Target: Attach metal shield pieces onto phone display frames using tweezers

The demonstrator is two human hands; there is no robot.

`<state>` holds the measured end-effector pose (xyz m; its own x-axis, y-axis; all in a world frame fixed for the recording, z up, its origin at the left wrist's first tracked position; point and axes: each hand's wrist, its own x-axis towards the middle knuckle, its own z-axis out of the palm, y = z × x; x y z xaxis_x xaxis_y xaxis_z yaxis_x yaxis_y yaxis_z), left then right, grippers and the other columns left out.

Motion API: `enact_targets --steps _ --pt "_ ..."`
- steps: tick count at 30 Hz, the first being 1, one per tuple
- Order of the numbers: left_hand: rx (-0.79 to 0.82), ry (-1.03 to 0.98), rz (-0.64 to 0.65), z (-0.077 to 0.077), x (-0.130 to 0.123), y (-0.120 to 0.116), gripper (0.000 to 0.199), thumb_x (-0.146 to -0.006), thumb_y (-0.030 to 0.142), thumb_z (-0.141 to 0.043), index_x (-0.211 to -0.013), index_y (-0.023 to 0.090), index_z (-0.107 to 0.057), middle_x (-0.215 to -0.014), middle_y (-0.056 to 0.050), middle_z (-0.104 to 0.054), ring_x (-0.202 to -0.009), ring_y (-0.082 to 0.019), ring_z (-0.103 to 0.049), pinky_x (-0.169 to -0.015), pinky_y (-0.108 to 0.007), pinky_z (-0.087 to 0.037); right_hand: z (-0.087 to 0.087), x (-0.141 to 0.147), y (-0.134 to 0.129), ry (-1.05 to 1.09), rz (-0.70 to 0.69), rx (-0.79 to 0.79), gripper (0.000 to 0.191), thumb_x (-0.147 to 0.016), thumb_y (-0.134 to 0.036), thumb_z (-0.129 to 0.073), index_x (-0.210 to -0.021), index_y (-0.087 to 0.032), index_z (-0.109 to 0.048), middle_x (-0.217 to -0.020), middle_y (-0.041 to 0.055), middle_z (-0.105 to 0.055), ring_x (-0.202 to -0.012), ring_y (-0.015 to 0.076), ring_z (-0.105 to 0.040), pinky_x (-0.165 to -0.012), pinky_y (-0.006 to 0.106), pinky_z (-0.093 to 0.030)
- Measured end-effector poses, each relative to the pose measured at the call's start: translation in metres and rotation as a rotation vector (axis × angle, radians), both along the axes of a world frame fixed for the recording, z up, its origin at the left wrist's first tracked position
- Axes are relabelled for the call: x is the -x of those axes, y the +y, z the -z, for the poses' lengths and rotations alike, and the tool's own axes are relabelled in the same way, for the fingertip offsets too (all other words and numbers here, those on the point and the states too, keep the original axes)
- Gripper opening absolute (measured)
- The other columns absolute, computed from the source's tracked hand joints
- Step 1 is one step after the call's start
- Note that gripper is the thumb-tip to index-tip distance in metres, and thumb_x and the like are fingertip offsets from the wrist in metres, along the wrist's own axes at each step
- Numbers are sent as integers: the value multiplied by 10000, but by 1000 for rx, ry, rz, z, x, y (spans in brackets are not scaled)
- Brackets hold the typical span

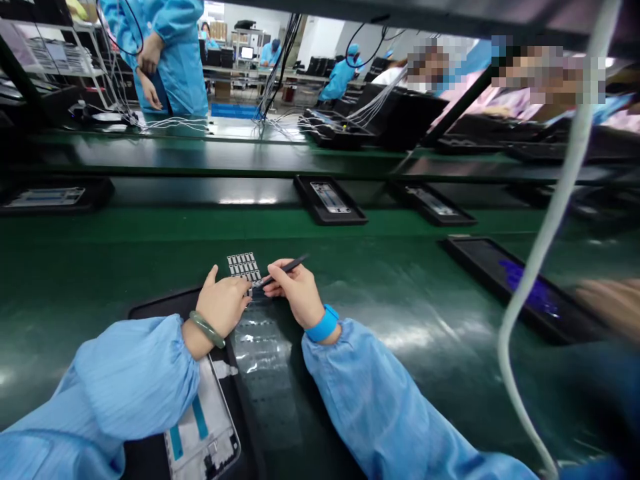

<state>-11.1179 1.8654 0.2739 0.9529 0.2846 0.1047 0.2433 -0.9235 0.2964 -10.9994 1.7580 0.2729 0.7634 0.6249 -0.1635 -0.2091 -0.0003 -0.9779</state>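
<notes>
Our right hand [299, 293] pinches a dark tool [296, 264] over a sheet of small parts [243, 265]; our left hand [223, 307] is beside it, grip unclear.

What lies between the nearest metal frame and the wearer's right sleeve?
In the head view: the black tray's rim, then a clear plastic strip on the green work surface.

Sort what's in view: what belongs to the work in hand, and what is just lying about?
Likely the job:
right hand, holding a dark tool
left hand, at the sheet of small parts
near tray with its frame

Likely incidental:
white cable
far trays
tray at right
</notes>
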Motion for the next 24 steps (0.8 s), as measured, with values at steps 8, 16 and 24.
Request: enact_targets --steps 8,16,24 --pt "-72 39 52 -2 -3 -5 229 -911 251 -474 -1089 180 -599 -1194 -80 -624 -1138 -215 -542 -1088 -565 -188 9 4 -2 -149 35 49 355 -656 -441 -726 -814 -175 -551 -586 -34 -608 -480 130 -634 -451 206 -543" --pt "-133 25 82 2 -3 -5 255 -940 293 -422 -1053 163 -611 -1160 -70 -639 -1117 -213 -547 -1071 -576 -217 12 3 -5 -263 45 90 358 -694 -478 -685 -829 -170 -560 -591 -20 -613 -496 159 -649 -463 247 -563" --pt "-124 32 88 0 -2 -6 250 -943 263 -414 -1032 145 -616 -1153 -80 -642 -1133 -212 -542 -1081 -584 -189 11 4 -1 -80 49 63 319 -665 -379 -726 -841 -158 -577 -594 -13 -645 -488 137 -646 -451 206 -556"
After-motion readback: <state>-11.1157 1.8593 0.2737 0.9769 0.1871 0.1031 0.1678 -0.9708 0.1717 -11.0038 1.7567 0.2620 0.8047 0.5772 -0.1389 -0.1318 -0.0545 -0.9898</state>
